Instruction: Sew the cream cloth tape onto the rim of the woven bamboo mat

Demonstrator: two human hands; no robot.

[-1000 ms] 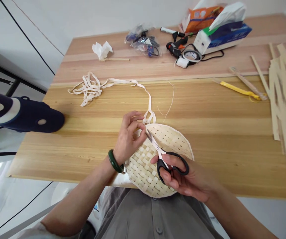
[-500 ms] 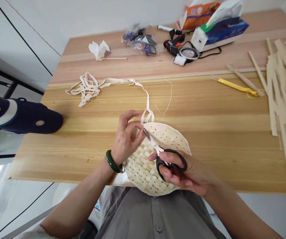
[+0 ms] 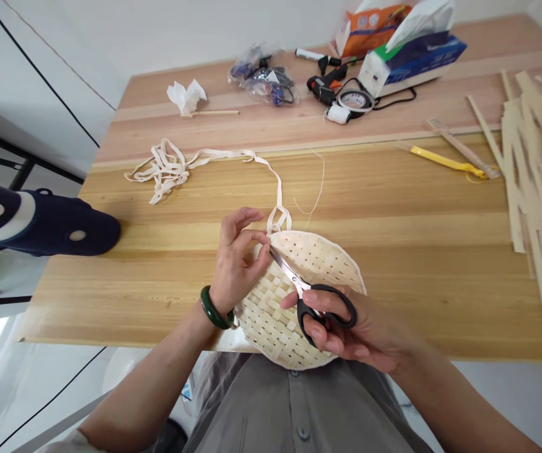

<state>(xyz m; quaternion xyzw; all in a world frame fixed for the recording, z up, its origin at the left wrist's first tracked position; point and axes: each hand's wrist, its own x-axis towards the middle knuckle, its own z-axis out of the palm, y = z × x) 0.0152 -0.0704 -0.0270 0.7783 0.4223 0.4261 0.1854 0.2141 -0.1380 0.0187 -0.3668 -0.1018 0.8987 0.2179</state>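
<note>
Nothing legible anywhere. Pale print along the blue side of the tissue box (image 3: 422, 53) at the far end of the bench (image 3: 393, 207), too small to read. A grey patch of print on the white end of the tissue box, equally unreadable. Blurred markings on the orange packet (image 3: 369, 25) just behind the tissue box, not decipherable. Fine scale marks on the wooden ruler (image 3: 460, 147), nearer than the tissue box and to its right, with no numbers made out.
</note>
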